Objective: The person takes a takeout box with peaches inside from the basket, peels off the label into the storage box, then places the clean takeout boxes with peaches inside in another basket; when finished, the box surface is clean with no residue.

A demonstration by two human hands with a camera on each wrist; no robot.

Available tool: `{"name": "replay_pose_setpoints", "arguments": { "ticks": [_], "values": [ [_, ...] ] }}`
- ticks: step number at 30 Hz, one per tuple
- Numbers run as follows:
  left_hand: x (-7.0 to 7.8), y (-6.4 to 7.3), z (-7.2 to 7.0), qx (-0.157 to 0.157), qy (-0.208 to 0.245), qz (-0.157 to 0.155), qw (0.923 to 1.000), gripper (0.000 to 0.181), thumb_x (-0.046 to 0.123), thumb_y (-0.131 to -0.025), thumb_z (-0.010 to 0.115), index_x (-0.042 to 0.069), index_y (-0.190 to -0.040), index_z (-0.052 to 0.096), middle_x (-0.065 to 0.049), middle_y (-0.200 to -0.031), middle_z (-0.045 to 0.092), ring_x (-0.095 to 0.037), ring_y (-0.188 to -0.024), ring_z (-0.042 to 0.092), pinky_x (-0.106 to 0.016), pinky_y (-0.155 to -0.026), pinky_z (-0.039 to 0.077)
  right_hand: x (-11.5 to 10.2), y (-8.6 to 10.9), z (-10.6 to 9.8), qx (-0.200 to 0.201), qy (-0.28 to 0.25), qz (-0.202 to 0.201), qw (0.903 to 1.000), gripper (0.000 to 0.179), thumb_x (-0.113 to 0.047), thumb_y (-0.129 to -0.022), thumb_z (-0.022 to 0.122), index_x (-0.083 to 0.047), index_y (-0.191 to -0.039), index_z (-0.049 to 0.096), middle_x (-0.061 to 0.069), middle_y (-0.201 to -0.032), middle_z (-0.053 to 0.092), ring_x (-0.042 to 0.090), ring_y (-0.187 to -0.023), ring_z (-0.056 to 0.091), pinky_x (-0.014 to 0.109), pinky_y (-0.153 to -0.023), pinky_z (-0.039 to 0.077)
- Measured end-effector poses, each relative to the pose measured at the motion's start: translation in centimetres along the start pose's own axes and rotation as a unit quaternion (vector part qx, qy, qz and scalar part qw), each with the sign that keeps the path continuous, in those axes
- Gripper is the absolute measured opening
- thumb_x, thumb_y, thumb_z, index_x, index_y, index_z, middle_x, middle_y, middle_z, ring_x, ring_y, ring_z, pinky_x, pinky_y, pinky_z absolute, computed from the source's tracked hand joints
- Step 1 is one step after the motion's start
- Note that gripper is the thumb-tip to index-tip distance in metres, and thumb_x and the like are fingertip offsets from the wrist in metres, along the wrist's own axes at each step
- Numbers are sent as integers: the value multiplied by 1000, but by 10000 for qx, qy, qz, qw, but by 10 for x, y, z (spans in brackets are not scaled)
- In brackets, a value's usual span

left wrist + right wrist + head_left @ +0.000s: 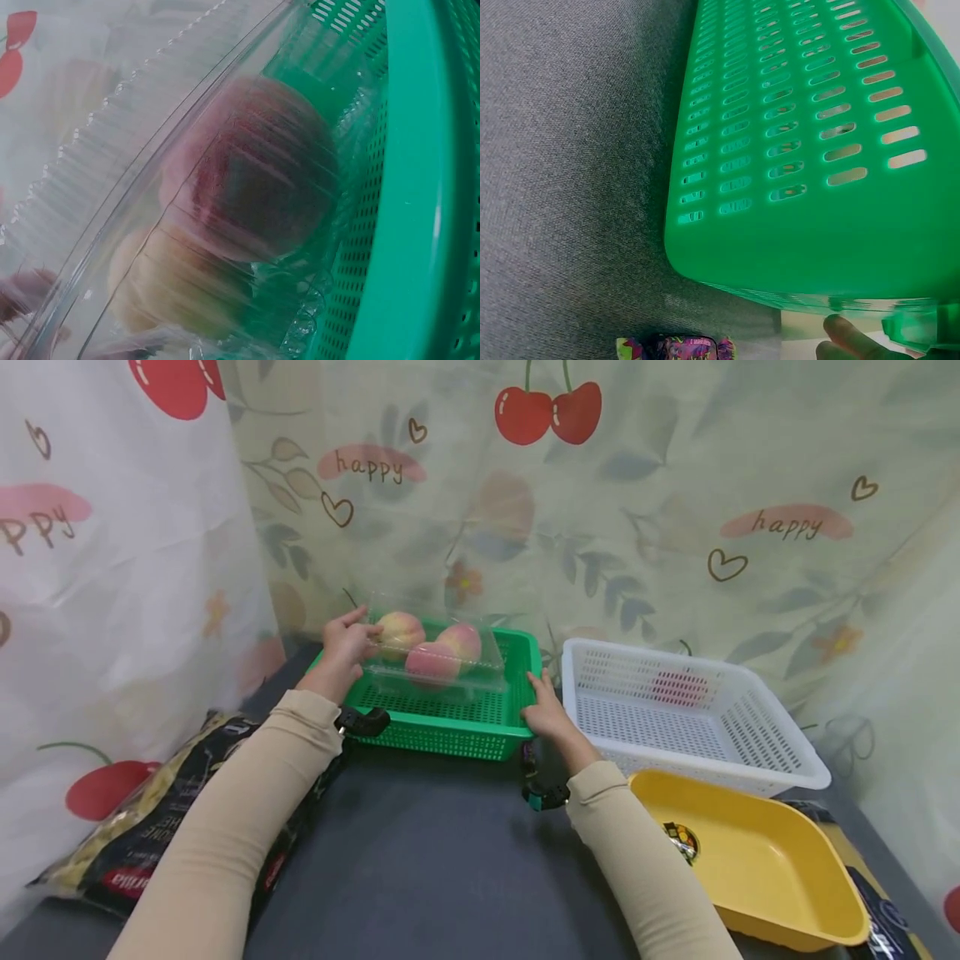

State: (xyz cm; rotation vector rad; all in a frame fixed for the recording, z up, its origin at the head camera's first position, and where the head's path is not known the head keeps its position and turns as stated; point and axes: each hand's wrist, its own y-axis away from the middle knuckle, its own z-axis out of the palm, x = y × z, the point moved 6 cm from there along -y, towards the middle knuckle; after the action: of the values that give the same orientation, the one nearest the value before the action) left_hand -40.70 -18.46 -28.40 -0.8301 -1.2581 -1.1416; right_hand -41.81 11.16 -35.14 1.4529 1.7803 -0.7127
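Note:
A clear plastic clamshell box [480,672] with three peaches [433,663] in it lies over the green basket [431,735], tilted. My left hand [343,652] pinches the box at its left end. Through the plastic in the left wrist view, a fingertip [28,289] shows at lower left, and peaches [251,169] sit beside the basket wall. At the basket's right end, my right hand [547,710] touches the rim with extended fingers. Outside the basket's end wall, the right wrist view shows fingertips [841,330]; the rest of that hand is out of frame.
A white basket [652,727] stands right of the green one. Before it is a yellow tub [780,852], with a round colourful item [682,842] inside. A purple packet [686,349] lies near the green basket. A black bag [161,814] lies left, and a printed curtain [450,527] hangs behind.

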Motion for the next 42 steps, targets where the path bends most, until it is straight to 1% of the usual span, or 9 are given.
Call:
{"name": "replay_pose_setpoints", "arguments": {
  "ticks": [16, 21, 27, 31, 33, 35, 38, 40, 42],
  "values": [
    [-18, -18, 8, -189, -626, -135, 9978, 55, 5, -93, 51, 20, -144, 37, -10, -152, 30, -6, -37, 25, -20, -46, 29, -5, 1, -4, 63, 31, -65, 10000, 78, 8, -77, 44, -3, -149, 15, 13, -157, -11, 31, -144, -6, 48, -115, 13],
    [-24, -17, 11, -429, -995, -36, 9941, 54, 6, -94, 49, 21, -144, 35, -7, -152, 30, -6, -39, 21, -22, -47, 27, -5, 1, -4, 86, 37, -8, 10000, 78, 8, -78, 43, -5, -149, 14, 12, -157, -12, 31, -144, -6, 47, -115, 15],
    [-33, -18, 11, -596, -1128, -156, 9917, 54, 6, -96, 45, 22, -146, 32, -4, -154, 26, -7, -39, 19, -24, -48, 26, -4, 4, -1, 15, -8, 26, 10000, 78, 9, -79, 43, -6, -150, 13, 12, -157, -13, 31, -144, -6, 48, -112, 19],
    [-33, -19, 14, -875, -1474, -164, 9851, 53, 7, -97, 42, 22, -147, 29, -7, -152, 30, -9, -40, 18, -25, -50, 27, -4, 5, -1, 16, 12, 2, 10000, 78, 8, -79, 43, -5, -150, 13, 12, -157, -12, 32, -144, -6, 48, -113, 18],
    [-32, -19, 14, -963, -1683, -204, 9808, 51, 11, -98, 42, 21, -146, 30, -9, -151, 32, -11, -48, 42, -25, -57, 40, -3, 4, -2, 11, 35, -13, 10000, 78, 9, -79, 43, -5, -150, 13, 12, -157, -13, 32, -144, -6, 49, -113, 18],
    [-31, -19, 13, -1023, -1809, -265, 9778, 49, 13, -99, 42, 20, -146, 30, -9, -151, 31, -18, -76, 61, -29, -75, 50, -3, 4, -3, 23, 50, -21, 10000, 78, 9, -79, 43, -5, -150, 12, 11, -157, -13, 32, -144, -6, 48, -112, 19],
    [-32, -18, 11, -1040, -1976, -400, 9739, 47, 15, -100, 40, 18, -146, 32, -8, -153, 27, -19, -97, 61, -37, -97, 46, -2, 3, -3, 35, 19, -31, 10000, 78, 9, -79, 42, -6, -150, 12, 11, -157, -14, 32, -144, -6, 48, -111, 20],
    [-34, -18, 10, -1064, -2036, -453, 9722, 48, 12, -100, 37, 17, -147, 30, -8, -154, 26, -12, -68, 57, -33, -92, 47, -2, 4, -2, 26, -21, -43, 10000, 79, 9, -79, 43, -6, -150, 12, 10, -157, -14, 31, -144, -7, 47, -112, 19],
    [-37, -19, 9, -1074, -2144, -503, 9695, 49, 9, -100, 35, 16, -147, 28, -7, -154, 24, -6, -48, 38, -30, -84, 45, -2, 4, -1, 15, -53, -59, 10000, 79, 9, -78, 43, -5, -150, 12, 11, -157, -14, 31, -144, -7, 47, -113, 18]
  ]
}}
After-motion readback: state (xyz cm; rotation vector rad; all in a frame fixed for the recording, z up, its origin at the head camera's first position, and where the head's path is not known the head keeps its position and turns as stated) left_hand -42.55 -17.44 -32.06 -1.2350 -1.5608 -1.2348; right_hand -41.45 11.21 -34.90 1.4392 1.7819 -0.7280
